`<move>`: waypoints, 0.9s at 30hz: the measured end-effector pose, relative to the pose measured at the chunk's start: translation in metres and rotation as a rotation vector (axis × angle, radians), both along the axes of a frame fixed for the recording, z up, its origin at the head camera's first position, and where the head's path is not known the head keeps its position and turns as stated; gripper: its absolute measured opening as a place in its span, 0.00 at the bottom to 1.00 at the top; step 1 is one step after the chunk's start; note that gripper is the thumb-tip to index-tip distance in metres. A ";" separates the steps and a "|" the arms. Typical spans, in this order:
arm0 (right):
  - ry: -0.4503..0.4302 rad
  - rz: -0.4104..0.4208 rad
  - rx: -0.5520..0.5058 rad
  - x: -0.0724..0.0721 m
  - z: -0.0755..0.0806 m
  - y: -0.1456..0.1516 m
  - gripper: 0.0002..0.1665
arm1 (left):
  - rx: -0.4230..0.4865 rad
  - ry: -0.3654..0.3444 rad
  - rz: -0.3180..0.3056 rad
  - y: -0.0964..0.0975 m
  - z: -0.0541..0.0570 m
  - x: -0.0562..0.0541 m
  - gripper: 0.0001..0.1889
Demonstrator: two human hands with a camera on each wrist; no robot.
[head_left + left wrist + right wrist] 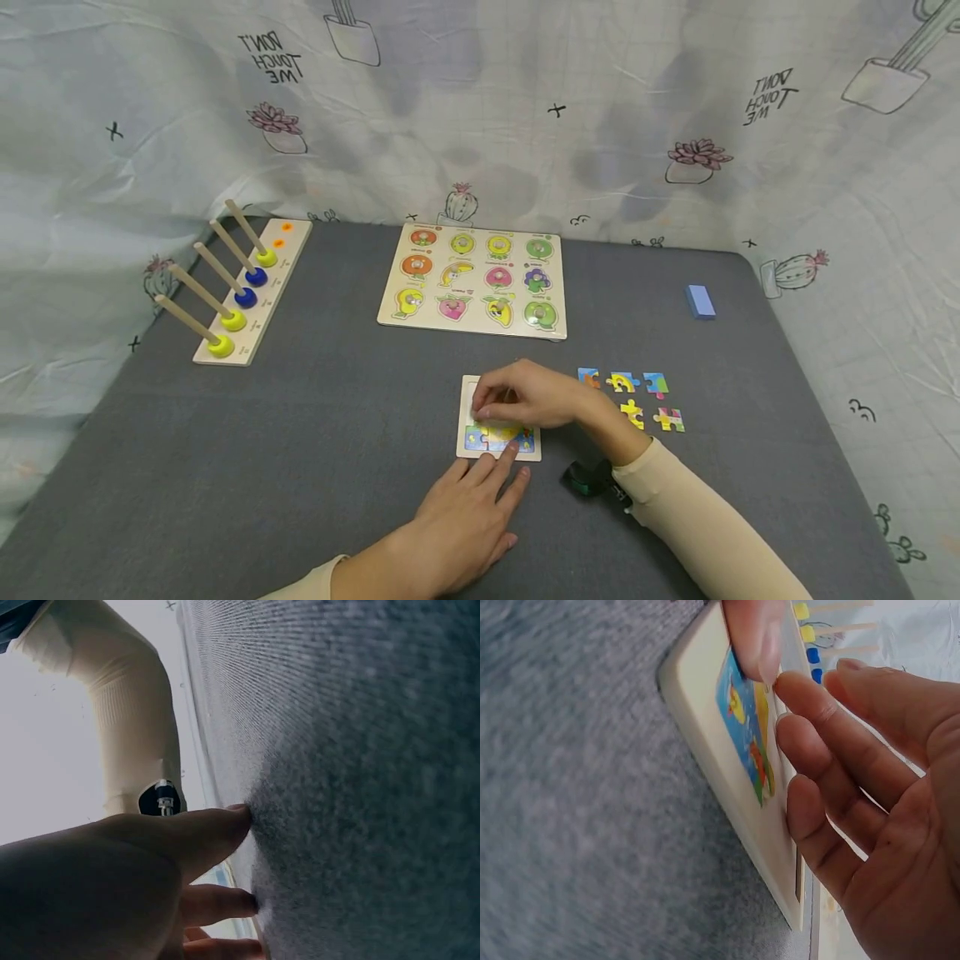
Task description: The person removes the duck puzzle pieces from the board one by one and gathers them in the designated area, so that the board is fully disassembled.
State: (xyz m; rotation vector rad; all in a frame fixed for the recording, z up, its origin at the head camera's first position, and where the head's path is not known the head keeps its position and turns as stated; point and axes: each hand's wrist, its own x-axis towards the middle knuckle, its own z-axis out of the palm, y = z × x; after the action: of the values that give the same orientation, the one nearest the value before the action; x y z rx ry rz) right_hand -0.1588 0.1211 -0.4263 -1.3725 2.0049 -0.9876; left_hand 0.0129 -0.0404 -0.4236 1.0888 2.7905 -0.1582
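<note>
A small wooden puzzle tray (463, 417) lies in front of me, with several joined blue and yellow puzzle pieces (739, 712) along its near side. My left hand (465, 517) reaches up from the near side with fingers spread. Its index fingertip rests on the lower right of the joined pieces, and its thumb is on the cloth. Over the tray bends my right hand (532, 396), its thumb and fingers curled down at the tray's left part. I cannot tell whether a piece is between the right fingertips.
Several loose jigsaw pieces (622, 382) lie to the right of the tray. Behind stands a fruit peg board (480, 325); at left, a wooden board with upright pegs (255, 333) and coloured rings. A blue block (700, 302) lies far right. A patterned curtain (510, 108) bounds the grey table.
</note>
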 end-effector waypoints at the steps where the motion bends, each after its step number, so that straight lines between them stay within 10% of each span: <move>1: 0.002 0.002 0.005 0.000 0.000 0.000 0.06 | 0.009 -0.012 0.002 -0.001 0.000 0.000 0.37; 27: -0.109 0.020 0.001 0.005 -0.003 -0.006 0.08 | 0.016 -0.019 -0.006 -0.002 -0.003 -0.005 0.37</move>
State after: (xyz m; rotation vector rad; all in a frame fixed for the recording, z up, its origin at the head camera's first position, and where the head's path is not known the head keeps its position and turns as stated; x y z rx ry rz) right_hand -0.1538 0.1153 -0.4295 -1.3071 1.9075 -1.0301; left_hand 0.0082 -0.0422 -0.4262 1.0969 2.7766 -0.1264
